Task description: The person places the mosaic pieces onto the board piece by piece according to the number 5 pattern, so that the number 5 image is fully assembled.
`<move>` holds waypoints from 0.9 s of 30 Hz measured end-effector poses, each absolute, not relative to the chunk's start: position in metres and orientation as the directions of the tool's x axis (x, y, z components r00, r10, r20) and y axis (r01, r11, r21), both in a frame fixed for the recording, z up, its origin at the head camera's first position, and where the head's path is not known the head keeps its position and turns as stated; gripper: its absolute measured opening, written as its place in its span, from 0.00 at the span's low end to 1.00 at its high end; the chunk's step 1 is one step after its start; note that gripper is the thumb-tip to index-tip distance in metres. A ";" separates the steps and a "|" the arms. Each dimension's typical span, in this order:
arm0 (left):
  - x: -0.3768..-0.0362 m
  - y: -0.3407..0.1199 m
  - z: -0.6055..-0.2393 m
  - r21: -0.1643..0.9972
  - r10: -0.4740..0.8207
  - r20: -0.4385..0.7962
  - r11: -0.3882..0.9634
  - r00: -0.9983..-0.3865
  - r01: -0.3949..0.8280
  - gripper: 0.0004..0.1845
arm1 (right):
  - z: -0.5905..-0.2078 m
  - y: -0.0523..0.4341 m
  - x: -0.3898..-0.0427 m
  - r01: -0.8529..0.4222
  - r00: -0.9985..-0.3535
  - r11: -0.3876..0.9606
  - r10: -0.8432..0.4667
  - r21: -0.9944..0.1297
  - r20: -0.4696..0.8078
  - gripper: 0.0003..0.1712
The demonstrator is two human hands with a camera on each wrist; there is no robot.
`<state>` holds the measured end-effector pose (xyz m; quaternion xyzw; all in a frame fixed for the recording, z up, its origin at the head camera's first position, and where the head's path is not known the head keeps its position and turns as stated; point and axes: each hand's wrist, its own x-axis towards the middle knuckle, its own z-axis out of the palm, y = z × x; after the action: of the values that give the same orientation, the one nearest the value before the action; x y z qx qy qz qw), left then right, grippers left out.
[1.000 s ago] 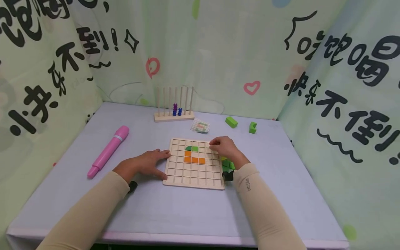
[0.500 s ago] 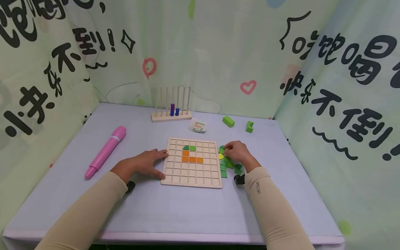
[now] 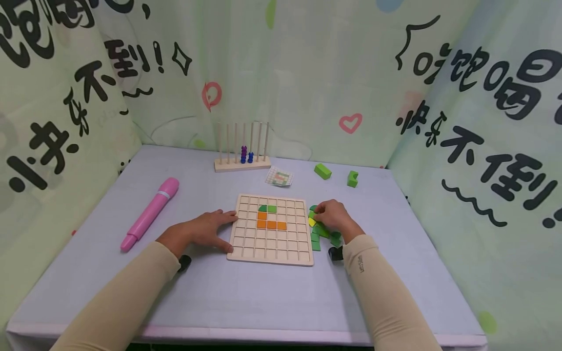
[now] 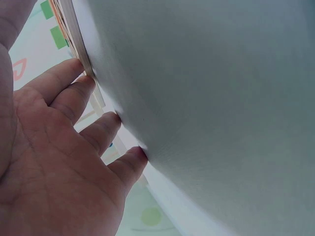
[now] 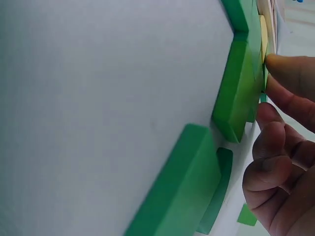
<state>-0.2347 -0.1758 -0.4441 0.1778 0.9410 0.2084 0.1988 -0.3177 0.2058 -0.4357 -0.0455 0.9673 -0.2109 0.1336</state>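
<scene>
A wooden grid board lies flat on the table. Set in its squares are several orange tiles, a light green tile and a dark green tile with a curved edge. My left hand spreads along the board's left side, its fingertips touching the edge. Right of the board is a loose pile of green blocks with a yellow block among them. There my right hand pinches a small green block, mostly hidden by the thumb and forefinger.
A pink stick-shaped thing lies on the left. Behind the board are a wooden peg stand with purple and blue beads, and a patterned card. Two green blocks, one oblong and one notched, lie back right. Curtains enclose the table.
My right hand has moved right, from over the board's upper right corner to the pile of blocks, and has stayed there since. The left hand keeps its place at the board's edge.
</scene>
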 end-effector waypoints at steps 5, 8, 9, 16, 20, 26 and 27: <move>-0.234 -0.175 -0.443 0.456 0.407 -0.302 0.856 -0.862 0.245 0.54 | -0.435 0.202 -0.319 -0.033 -0.963 0.909 -0.140 -0.415 -0.229 0.15; -0.234 -0.175 -0.443 0.455 0.407 -0.302 0.856 -0.862 0.245 0.54 | -0.435 0.200 -0.318 -0.016 -0.965 0.905 -0.126 -0.426 -0.231 0.14; -0.234 -0.175 -0.443 0.456 0.407 -0.303 0.856 -0.862 0.243 0.54 | -0.434 0.200 -0.318 -0.008 -0.966 0.902 -0.119 -0.432 -0.231 0.13; -0.235 -0.175 -0.443 0.461 0.407 -0.304 0.854 -0.862 0.241 0.54 | -0.435 0.199 -0.316 0.029 -0.969 0.876 -0.094 -0.482 -0.229 0.11; -0.235 -0.175 -0.444 0.459 0.404 -0.311 0.856 -0.860 0.237 0.54 | -0.435 0.198 -0.315 0.024 -0.970 0.874 -0.098 -0.486 -0.225 0.12; -0.234 -0.174 -0.442 0.464 0.403 -0.313 0.855 -0.860 0.232 0.54 | -0.433 0.197 -0.314 0.021 -0.968 0.863 -0.110 -0.505 -0.227 0.10; -0.234 -0.174 -0.442 0.465 0.404 -0.312 0.854 -0.860 0.232 0.54 | -0.432 0.198 -0.314 0.020 -0.967 0.859 -0.113 -0.511 -0.227 0.10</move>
<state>-0.2342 -0.1737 -0.4418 0.1689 0.9411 0.2105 0.2038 -0.3143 0.1980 -0.4318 -0.0242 0.9560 -0.2640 0.1256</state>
